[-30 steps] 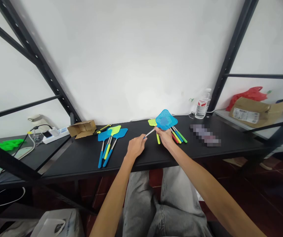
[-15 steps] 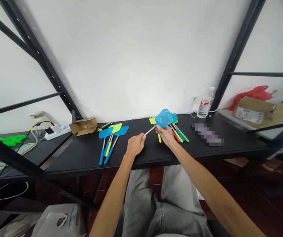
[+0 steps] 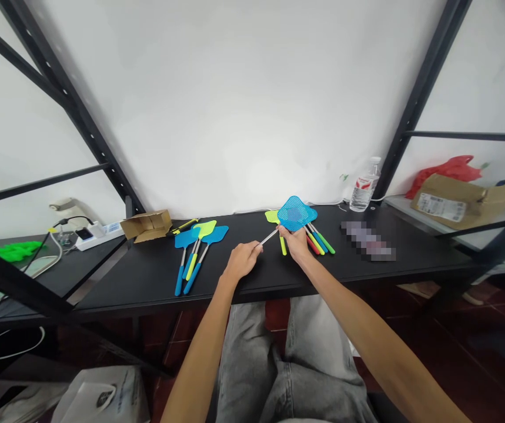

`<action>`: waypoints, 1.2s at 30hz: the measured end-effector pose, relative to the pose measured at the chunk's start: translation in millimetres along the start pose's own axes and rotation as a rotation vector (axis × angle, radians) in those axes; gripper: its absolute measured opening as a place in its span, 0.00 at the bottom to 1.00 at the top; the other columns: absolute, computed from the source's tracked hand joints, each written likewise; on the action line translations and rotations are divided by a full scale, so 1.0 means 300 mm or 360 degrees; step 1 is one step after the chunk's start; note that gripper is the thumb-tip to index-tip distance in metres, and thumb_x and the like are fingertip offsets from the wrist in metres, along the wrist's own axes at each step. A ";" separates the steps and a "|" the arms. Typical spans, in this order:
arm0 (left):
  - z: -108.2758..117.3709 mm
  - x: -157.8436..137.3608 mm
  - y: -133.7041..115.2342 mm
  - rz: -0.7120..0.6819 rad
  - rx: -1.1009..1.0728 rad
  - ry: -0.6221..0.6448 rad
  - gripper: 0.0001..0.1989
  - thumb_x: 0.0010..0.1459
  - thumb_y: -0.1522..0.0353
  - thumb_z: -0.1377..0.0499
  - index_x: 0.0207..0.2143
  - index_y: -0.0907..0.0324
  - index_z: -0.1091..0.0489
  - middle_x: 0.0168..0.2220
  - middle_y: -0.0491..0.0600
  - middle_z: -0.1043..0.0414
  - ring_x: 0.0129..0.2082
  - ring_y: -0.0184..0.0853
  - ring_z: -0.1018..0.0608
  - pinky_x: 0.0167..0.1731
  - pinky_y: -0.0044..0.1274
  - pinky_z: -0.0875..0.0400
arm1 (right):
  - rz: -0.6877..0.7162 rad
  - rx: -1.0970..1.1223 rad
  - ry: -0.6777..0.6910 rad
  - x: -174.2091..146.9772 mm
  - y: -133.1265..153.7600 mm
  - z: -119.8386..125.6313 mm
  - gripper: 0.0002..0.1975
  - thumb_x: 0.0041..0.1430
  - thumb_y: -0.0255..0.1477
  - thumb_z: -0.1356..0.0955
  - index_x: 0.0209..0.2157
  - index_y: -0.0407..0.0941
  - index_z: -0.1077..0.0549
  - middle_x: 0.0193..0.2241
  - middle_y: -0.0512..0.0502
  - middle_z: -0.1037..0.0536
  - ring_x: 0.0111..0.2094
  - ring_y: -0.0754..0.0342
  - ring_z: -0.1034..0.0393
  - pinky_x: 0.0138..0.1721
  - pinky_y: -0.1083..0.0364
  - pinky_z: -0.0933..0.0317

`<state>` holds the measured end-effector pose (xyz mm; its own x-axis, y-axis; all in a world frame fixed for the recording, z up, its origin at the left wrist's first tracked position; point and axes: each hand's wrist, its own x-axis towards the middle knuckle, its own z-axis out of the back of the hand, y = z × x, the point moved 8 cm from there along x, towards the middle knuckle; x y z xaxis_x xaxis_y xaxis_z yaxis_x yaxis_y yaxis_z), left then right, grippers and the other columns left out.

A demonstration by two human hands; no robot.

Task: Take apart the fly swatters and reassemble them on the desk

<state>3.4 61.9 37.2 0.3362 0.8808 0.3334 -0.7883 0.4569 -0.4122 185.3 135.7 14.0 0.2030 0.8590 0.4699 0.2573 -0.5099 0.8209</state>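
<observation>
Between my two hands is a blue fly swatter (image 3: 293, 212) with a perforated head and a thin metal shaft. My left hand (image 3: 243, 259) is closed around its lower end, so the handle is hidden. At the base of the head, the fingers of my right hand (image 3: 294, 239) pinch the swatter. Just behind and right of that hand lies a group of swatters with green, blue, yellow and red handles (image 3: 323, 241). Farther left on the table lie several blue swatters (image 3: 215, 235) and a yellow-green swatter (image 3: 205, 227).
An open cardboard box (image 3: 147, 226) and a yellow-black cutter (image 3: 186, 225) lie at the back left of the black table (image 3: 133, 276). A water bottle (image 3: 365, 185) stands at the back right, near a blurred-out item (image 3: 368, 239). Black frame posts (image 3: 424, 88) rise at both sides.
The held swatter's head has turned slightly more upright, with its shaft lying a little flatter. Both hands keep their grip. The whole view has shifted slightly.
</observation>
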 end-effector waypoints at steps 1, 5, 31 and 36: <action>-0.005 0.003 0.005 0.0009 -0.0089 0.0035 0.21 0.68 0.59 0.57 0.36 0.55 0.27 0.27 0.45 0.25 0.31 0.34 0.24 0.33 0.22 0.38 | 0.0003 -0.0007 -0.0009 0.000 0.000 0.001 0.12 0.47 0.36 0.25 0.30 0.45 0.26 0.31 0.47 0.20 0.32 0.50 0.27 0.34 0.52 0.34; -0.029 0.013 0.025 0.0075 -0.0327 0.0192 0.25 0.68 0.57 0.60 0.34 0.57 0.26 0.19 0.44 0.29 0.25 0.32 0.26 0.30 0.21 0.37 | -0.0010 -0.0006 -0.0027 -0.001 0.003 0.002 0.13 0.47 0.38 0.25 0.30 0.45 0.27 0.30 0.46 0.20 0.32 0.51 0.28 0.36 0.52 0.34; 0.045 0.110 -0.023 0.0328 0.0487 -0.0344 0.22 0.71 0.55 0.61 0.52 0.50 0.32 0.43 0.51 0.22 0.41 0.39 0.22 0.38 0.24 0.37 | -0.0121 0.0125 0.0096 0.066 -0.018 -0.144 0.15 0.44 0.40 0.24 0.30 0.45 0.25 0.31 0.48 0.20 0.30 0.54 0.30 0.29 0.55 0.38; 0.036 0.104 -0.016 0.0389 0.0524 -0.0321 0.23 0.70 0.54 0.61 0.50 0.49 0.31 0.43 0.51 0.22 0.40 0.39 0.21 0.36 0.24 0.38 | -0.0165 0.0164 0.0053 0.067 -0.048 -0.134 0.15 0.42 0.39 0.23 0.28 0.45 0.26 0.29 0.49 0.20 0.26 0.57 0.34 0.27 0.56 0.42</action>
<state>12.1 85.9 59.0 0.0384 0.9013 0.4316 -0.9649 0.1458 -0.2186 147.6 162.1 24.7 0.1396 0.9074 0.3964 0.3710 -0.4191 0.8287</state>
